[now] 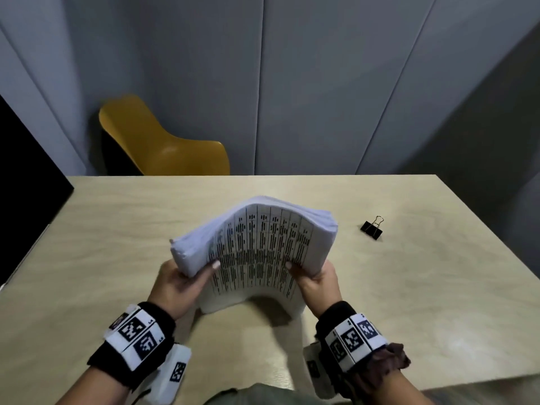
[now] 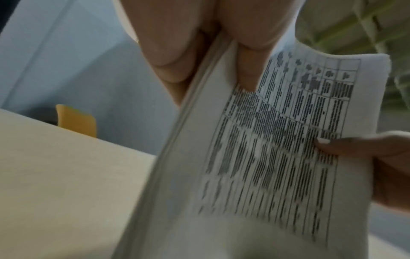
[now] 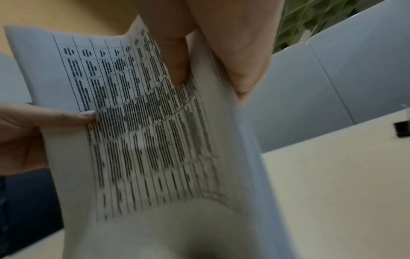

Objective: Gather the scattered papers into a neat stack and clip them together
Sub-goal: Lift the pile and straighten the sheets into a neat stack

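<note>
A thick stack of white papers (image 1: pixel 257 247) with printed tables stands on its lower edge on the table, bowed into an arch toward me. My left hand (image 1: pixel 187 276) grips its left side, thumb on the printed face. My right hand (image 1: pixel 312 273) grips its right side the same way. In the left wrist view the paper stack (image 2: pixel 255 157) is pinched between thumb and fingers of my left hand (image 2: pixel 210 57). The right wrist view shows the paper stack (image 3: pixel 144 140) held by my right hand (image 3: pixel 204 52). A black binder clip (image 1: pixel 372 228) lies on the table to the right, untouched.
The light wooden table (image 1: pixel 117 229) spreads around the stack. A yellow chair (image 1: pixel 157 141) stands behind its far edge on the left. Grey wall panels (image 1: pixel 321 83) rise behind. The binder clip (image 3: pixel 402 129) shows at the right wrist view's edge.
</note>
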### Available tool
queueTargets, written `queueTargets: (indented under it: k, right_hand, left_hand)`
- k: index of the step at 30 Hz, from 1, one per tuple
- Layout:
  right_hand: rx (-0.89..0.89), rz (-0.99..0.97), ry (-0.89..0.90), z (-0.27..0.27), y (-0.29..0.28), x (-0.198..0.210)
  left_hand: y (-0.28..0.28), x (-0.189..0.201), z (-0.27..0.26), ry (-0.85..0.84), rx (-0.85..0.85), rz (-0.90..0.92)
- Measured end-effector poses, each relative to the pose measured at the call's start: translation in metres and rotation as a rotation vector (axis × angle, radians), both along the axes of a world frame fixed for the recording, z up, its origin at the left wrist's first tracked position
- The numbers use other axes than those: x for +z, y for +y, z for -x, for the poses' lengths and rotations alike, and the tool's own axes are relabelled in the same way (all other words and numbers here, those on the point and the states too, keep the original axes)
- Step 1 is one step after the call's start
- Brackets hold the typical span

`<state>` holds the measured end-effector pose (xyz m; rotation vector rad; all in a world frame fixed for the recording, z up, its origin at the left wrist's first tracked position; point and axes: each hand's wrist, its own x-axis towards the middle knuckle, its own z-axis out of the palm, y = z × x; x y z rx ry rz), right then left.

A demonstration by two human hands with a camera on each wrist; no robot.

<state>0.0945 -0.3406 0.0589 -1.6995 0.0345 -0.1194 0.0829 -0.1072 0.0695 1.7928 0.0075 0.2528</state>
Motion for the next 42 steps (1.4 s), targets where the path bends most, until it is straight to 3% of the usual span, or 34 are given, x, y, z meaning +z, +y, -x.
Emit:
queueTargets:
  k: [5,8,10,11,14,16,19,22,26,28,30,34,37,42]
  right_hand:
    - [-0.022,0.077,0.088,0.004,-0.004,-0.017]
    - [-0.081,0.12,0.117,0.003,-0.01,-0.017]
    - [-0.161,0.068,0.205,0.005,-0.013,-0.02]
    - [-0.163,-0.076,0.246,0.005,-0.012,-0.022]
    - [0.053,-0.624,0.321,0.005,-0.009,-0.021]
    - [0.222,-0.801,0.35,0.005,-0.006,-0.01]
    - [0.219,-0.779,0.268,-0.003,-0.011,0.003]
    - [0.135,-0.577,0.181,-0.011,-0.033,0.007]
    - [0.157,-0.244,0.136,-0.012,-0.051,0.006]
    - [0.136,-0.1,0.121,-0.011,-0.043,0.004]
    - [0.11,-0.045,0.1,-0.012,-0.036,0.002]
    - [0.044,-0.077,0.008,-0.015,-0.032,0.003]
    - [0.01,-0.107,-0.05,-0.013,-0.035,0.002]
    - [-0.07,-0.087,0.012,-0.016,-0.032,-0.008]
  left_hand:
    - [0.004,-0.015,0.009,0.006,-0.085,-0.151]
    - [0.005,-0.012,0.007,0.061,-0.034,-0.201]
    - [0.006,-0.013,0.006,0.056,0.087,0.001]
    - [0.002,-0.009,0.006,0.079,0.149,0.143]
    - [-0.016,0.004,0.009,0.153,0.155,0.437]
    - [-0.023,0.001,0.012,0.218,0.052,0.551]
    - [-0.007,-0.011,0.01,0.211,-0.007,0.736]
    - [0.032,-0.01,0.008,0.174,-0.045,0.924]
    - [0.066,-0.005,0.009,0.264,-0.189,0.614]
    - [0.058,-0.005,0.005,0.176,-0.154,0.35]
    - [0.043,-0.001,0.0,0.074,-0.05,0.21]
    - [0.034,0.013,-0.006,-0.037,-0.022,0.11]
    - [0.037,0.008,-0.003,-0.003,-0.031,0.056]
    - [0.021,-0.012,-0.004,0.089,0.08,0.107]
